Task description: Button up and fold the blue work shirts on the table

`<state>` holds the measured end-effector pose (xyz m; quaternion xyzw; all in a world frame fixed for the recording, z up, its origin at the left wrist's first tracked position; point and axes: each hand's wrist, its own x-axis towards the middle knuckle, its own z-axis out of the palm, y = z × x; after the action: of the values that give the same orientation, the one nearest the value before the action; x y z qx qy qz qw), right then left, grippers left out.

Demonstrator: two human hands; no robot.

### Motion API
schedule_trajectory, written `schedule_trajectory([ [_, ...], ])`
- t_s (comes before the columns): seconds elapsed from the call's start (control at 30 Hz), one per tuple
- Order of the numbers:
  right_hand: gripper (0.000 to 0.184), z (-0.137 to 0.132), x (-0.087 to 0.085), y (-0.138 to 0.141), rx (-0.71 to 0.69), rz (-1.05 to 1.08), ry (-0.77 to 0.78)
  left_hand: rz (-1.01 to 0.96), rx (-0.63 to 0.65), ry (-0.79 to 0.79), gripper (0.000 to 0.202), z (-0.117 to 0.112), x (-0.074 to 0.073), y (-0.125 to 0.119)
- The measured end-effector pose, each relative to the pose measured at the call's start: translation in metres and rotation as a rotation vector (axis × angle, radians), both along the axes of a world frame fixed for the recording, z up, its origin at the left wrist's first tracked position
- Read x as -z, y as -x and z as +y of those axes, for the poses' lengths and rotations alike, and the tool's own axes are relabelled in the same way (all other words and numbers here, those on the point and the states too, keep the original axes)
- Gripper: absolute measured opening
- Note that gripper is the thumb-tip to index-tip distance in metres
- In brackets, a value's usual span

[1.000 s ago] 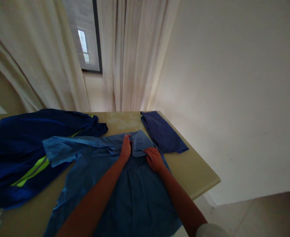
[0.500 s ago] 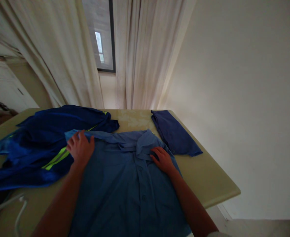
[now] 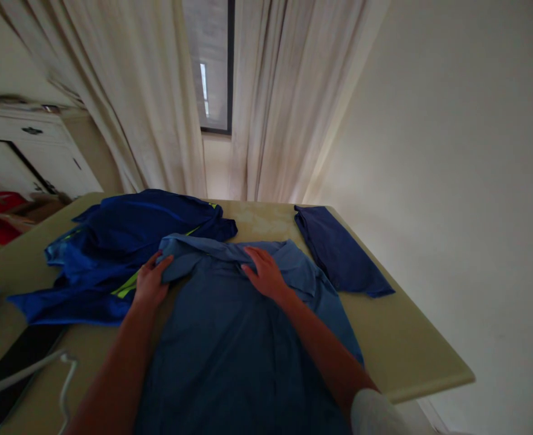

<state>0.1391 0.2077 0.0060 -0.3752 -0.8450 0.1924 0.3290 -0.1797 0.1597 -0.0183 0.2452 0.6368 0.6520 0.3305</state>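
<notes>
A blue-grey shirt [image 3: 230,338] lies spread in front of me, its upper edge bunched and partly folded over. My left hand [image 3: 152,283] pinches the shirt's upper left corner between thumb and fingers. My right hand [image 3: 269,277] rests on the fabric near the upper middle, fingers extended and slightly apart. Beyond my left hand lies a crumpled bright blue garment [image 3: 112,241] with yellow-green stripes. To the right is a folded navy garment [image 3: 341,251].
All the clothes lie on a yellowish table [image 3: 407,338]. A dark phone-like slab [image 3: 17,374] and a white cable [image 3: 64,386] sit at lower left. Curtains [image 3: 144,90] and a window [image 3: 212,66] stand behind, a white cabinet [image 3: 35,145] at left, a wall [image 3: 466,181] at right.
My left hand has closed on the shirt's left corner and drawn it inward. My right hand has slid left along the upper edge. The button strip no longer shows. The view has shifted left.
</notes>
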Motion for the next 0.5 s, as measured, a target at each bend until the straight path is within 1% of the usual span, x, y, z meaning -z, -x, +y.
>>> schedule_trajectory([
  [0.07, 0.058, 0.009, 0.013, 0.035, -0.020, -0.059, 0.048, -0.151, 0.022, -0.026, 0.052, -0.001, -0.001, 0.000],
  [0.13, 0.059, 0.012, 0.029, 0.060, -0.060, -0.144, 0.088, -0.261, -0.008, -0.080, 0.055, -0.003, 0.000, -0.001],
  [0.17, 0.057, 0.012, 0.037, 0.068, -0.083, -0.180, 0.095, -0.263, -0.026, -0.108, 0.057, -0.004, 0.000, -0.001],
  [0.2, 0.056, 0.012, 0.043, 0.073, -0.108, -0.201, 0.096, -0.218, -0.032, -0.131, 0.057, -0.005, -0.001, -0.003],
  [0.23, 0.054, 0.011, 0.048, 0.075, -0.125, -0.203, 0.096, -0.140, -0.013, -0.148, 0.056, -0.007, -0.002, -0.006],
  [0.27, 0.052, 0.012, 0.052, 0.075, -0.135, -0.181, 0.106, -0.042, 0.038, -0.156, 0.053, -0.008, -0.005, -0.010],
  [0.33, 0.047, 0.016, 0.056, 0.071, -0.134, -0.043, 0.182, 0.175, 0.216, -0.141, 0.052, -0.013, -0.012, -0.023],
  [0.4, 0.049, 0.026, 0.057, 0.062, -0.086, 0.224, 0.344, 0.320, 0.470, -0.128, 0.055, -0.018, -0.020, -0.041],
  [0.43, 0.054, 0.032, 0.057, 0.057, -0.044, 0.389, 0.448, 0.341, 0.583, -0.133, 0.056, -0.020, -0.023, -0.050],
  [0.47, 0.061, 0.038, 0.057, 0.052, -0.001, 0.555, 0.558, 0.338, 0.657, -0.147, 0.055, -0.022, -0.025, -0.058],
  [0.5, 0.068, 0.044, 0.057, 0.047, 0.035, 0.702, 0.666, 0.332, 0.678, -0.158, 0.053, -0.022, -0.026, -0.064],
])
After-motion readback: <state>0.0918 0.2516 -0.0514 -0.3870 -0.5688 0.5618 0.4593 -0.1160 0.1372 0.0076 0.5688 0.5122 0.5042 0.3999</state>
